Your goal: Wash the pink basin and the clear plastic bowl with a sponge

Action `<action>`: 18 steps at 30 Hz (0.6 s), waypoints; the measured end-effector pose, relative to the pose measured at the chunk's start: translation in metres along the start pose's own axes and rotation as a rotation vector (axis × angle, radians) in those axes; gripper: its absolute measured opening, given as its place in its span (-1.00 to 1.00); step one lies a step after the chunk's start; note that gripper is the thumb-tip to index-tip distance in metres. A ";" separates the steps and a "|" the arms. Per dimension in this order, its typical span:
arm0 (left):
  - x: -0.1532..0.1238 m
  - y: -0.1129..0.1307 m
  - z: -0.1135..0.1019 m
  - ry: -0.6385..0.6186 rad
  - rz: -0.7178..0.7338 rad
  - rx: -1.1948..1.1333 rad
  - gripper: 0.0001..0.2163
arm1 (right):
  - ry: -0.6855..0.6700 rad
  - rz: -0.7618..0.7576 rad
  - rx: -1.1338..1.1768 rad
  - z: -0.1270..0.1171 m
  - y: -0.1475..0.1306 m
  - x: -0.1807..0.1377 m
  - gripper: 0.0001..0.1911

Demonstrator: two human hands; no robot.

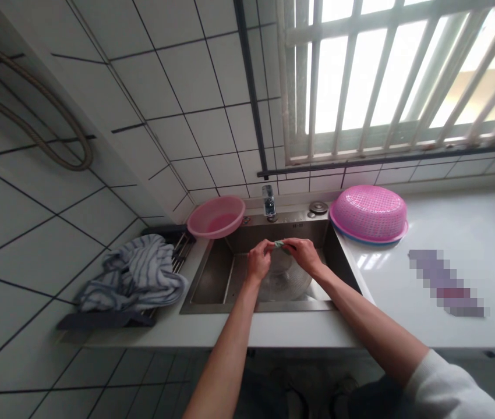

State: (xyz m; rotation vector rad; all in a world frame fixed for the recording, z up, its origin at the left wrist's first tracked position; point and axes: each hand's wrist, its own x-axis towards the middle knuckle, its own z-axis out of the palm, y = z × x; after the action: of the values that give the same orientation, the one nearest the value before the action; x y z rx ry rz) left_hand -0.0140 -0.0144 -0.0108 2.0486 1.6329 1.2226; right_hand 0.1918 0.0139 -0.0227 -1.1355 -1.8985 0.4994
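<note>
Over the steel sink (212, 273), my left hand (260, 259) and my right hand (305, 254) are close together with fingers pinched. Between them they hold a short pale-green item (278, 244), one end in each hand. It looks stringy or twisted, but its exact kind is too small to make out. Below my hands, a see-through round bowl or strainer (291, 285) sits in the sink, partly hidden by my right hand and forearm. Just beyond stands the faucet (269, 201).
A pink basin (216, 216) rests at the sink's back left corner. On the right, an upturned pink basket (370, 212) sits on the counter (470, 227) near a blurred purple patch (442, 279). A striped cloth (136, 270) lies on a dark rack at left. A barred window is behind.
</note>
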 end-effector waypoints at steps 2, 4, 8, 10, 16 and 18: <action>0.000 -0.003 -0.003 0.022 -0.022 -0.014 -0.87 | -0.010 0.016 -0.006 -0.003 0.002 0.001 -0.77; 0.001 -0.006 -0.005 0.111 -0.079 -0.029 -0.92 | 0.028 0.067 -0.022 -0.008 0.006 0.002 -0.79; 0.002 -0.005 -0.002 0.076 -0.076 -0.018 -0.93 | 0.009 0.040 -0.071 -0.003 0.005 0.001 -0.78; 0.001 -0.003 0.001 -0.015 -0.048 -0.021 -0.89 | -0.046 -0.021 -0.108 0.003 0.000 0.001 -0.77; 0.002 -0.009 -0.003 0.098 -0.105 -0.101 -0.93 | -0.006 -0.004 -0.140 0.000 0.004 0.004 -0.76; 0.003 -0.011 -0.003 0.144 -0.116 -0.091 -0.95 | 0.031 0.036 -0.158 -0.005 0.008 0.004 -0.77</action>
State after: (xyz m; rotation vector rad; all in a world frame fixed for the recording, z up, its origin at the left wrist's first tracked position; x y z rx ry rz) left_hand -0.0236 -0.0090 -0.0149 1.8226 1.6985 1.4048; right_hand 0.1990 0.0208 -0.0236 -1.2738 -1.9199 0.3543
